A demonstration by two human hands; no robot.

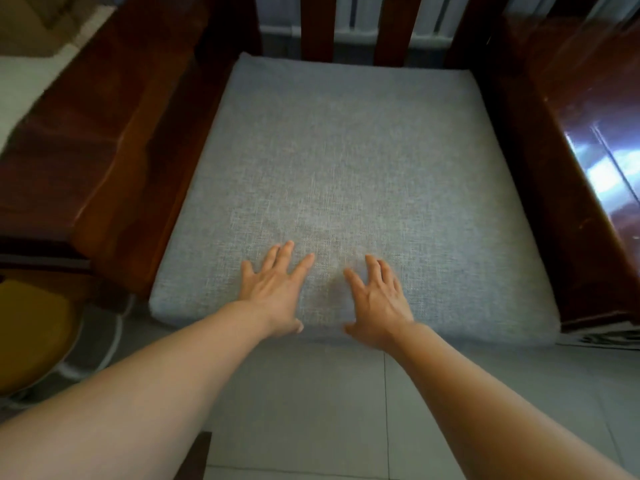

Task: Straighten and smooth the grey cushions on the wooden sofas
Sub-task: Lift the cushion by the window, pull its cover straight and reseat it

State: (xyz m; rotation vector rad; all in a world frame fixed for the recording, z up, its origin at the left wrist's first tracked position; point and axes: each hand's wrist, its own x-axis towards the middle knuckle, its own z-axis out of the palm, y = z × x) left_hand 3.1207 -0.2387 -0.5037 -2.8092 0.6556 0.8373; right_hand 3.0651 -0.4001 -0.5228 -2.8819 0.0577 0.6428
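Glossy wooden sofa (571,140): woven square grey cushion (346,161) under apparently flat hands (273,289).

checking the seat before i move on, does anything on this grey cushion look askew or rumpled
Nothing much stands out. The grey cushion lies flat between the wooden armrests, its fabric smooth. Only a shallow dent shows between the left hand and right hand, both pressing flat near the front edge.

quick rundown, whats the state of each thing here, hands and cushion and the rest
left hand: flat, fingers spread, pressing the cushion near its front edge
right hand: flat, fingers spread, resting on the cushion beside the left
grey cushion: lying flat in the seat, slightly dented between the hands
wooden sofa: glossy arms on both sides, slatted back
yellow stool: standing on the floor, left of the sofa
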